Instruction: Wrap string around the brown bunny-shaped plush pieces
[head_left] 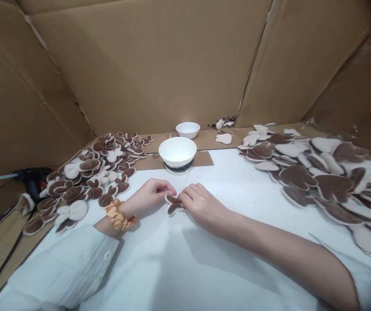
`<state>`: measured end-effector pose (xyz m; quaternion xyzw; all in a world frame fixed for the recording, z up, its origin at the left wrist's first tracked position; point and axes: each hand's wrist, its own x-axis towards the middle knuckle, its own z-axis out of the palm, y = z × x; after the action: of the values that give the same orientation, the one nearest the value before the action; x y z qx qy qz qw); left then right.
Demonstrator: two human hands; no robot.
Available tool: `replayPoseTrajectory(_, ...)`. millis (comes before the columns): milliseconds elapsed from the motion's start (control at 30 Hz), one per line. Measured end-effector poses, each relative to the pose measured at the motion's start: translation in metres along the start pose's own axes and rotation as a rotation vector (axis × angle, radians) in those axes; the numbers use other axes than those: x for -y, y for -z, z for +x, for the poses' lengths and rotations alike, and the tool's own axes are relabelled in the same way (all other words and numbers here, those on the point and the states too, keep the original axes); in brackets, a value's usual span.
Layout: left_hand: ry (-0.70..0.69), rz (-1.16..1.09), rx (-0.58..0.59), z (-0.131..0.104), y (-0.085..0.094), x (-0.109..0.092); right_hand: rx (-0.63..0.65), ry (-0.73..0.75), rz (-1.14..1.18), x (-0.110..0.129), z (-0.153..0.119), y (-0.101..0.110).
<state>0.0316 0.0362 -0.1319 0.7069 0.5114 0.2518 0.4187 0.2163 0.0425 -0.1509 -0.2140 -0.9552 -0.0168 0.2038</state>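
Note:
My right hand point(203, 209) is closed on a small brown plush rabbit-shaped piece point(173, 204) with a pale edge, its ears pointing left. Just beside the ears, my left hand point(155, 191) has thumb and fingertips drawn together. What they pinch, if anything, is too small to make out. A thin line runs up from between the hands toward the white bowl point(178, 149), and I cannot tell whether it is a thread or a seam. Dark banding wraps the lower part of this bowl, which stands just beyond my hands.
Small brown-and-white rabbit pieces point(88, 166) are heaped at left, larger flat ones point(302, 177) at right. Behind stands a second white bowl point(188, 129), with a single pale piece point(224, 138) nearby. A black glue gun point(32, 181) lies far left. Cardboard walls point(159, 65) enclose the white table point(231, 268).

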Motion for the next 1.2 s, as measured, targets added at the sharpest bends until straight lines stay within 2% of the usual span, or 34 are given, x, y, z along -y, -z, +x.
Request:
replayPoseTrajectory(133,-0.038,0.066,-0.062,-0.004,-0.008,0.004,-0.133,-0.194,0.18,-0.008,0.002,0.004)
replayPoseTrajectory(300,-0.191,0.336,-0.254,-0.017,-0.025,-0.003,-0.152,-0.42,0.349,-0.018,0.004,0.01)
replayPoseTrajectory(467,-0.48,0.697,-0.32,-0.026,-0.035,-0.008,-0.072,-0.464,0.305,-0.019,0.004,0.008)
replayPoseTrajectory(600,-0.571,0.878,-0.384,-0.026,-0.031,-0.009,0.025,-0.421,0.168,-0.015,0.004,0.004)
replayPoseTrajectory(700,-0.547,0.869,-0.421,-0.021,-0.026,-0.013,0.059,-0.346,0.068,-0.012,0.004,0.001)
replayPoseTrajectory(900,-0.37,0.737,-0.241,-0.009,-0.019,-0.017,0.015,-0.151,-0.114,-0.006,0.001,-0.004)
replayPoseTrajectory(1000,-0.243,0.623,-0.234,-0.003,-0.015,-0.015,-0.05,-0.04,-0.187,-0.006,-0.001,-0.007)
replayPoseTrajectory(1100,-0.136,0.397,-0.18,0.002,-0.008,-0.013,-0.117,0.045,-0.233,-0.007,-0.002,-0.009)
replayPoseTrajectory(1200,-0.032,-0.029,-0.039,0.005,-0.005,-0.009,-0.179,0.1,-0.246,-0.006,-0.001,-0.006)
